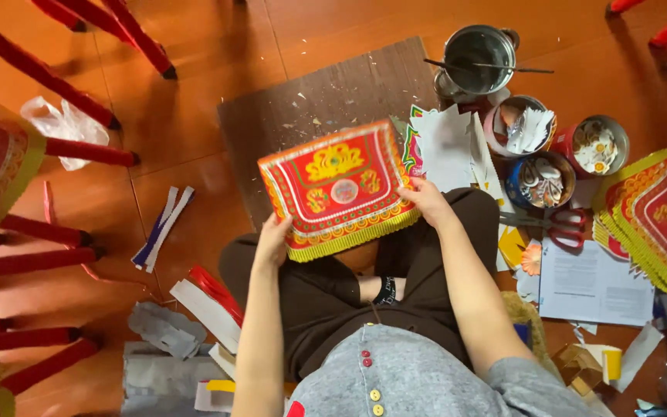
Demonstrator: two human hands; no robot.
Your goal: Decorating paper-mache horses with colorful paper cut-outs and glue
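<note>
A red and yellow ornamented paper panel [339,189] is held at centre frame, above the crossed legs of a seated person. Its lower left edge is gripped by the left hand [273,241]; its right edge is gripped by the right hand [424,199]. Behind it, a dark board [318,96] lies on the wooden floor [194,116]. At upper right a steel pot [479,55] and three round tins [538,179] of paper cutouts are seen. Red-handled scissors [561,226] lie just right of the knee, near a stack of similar panels [661,216] at right edge. Red sticks [40,232] are spread at left.
</note>
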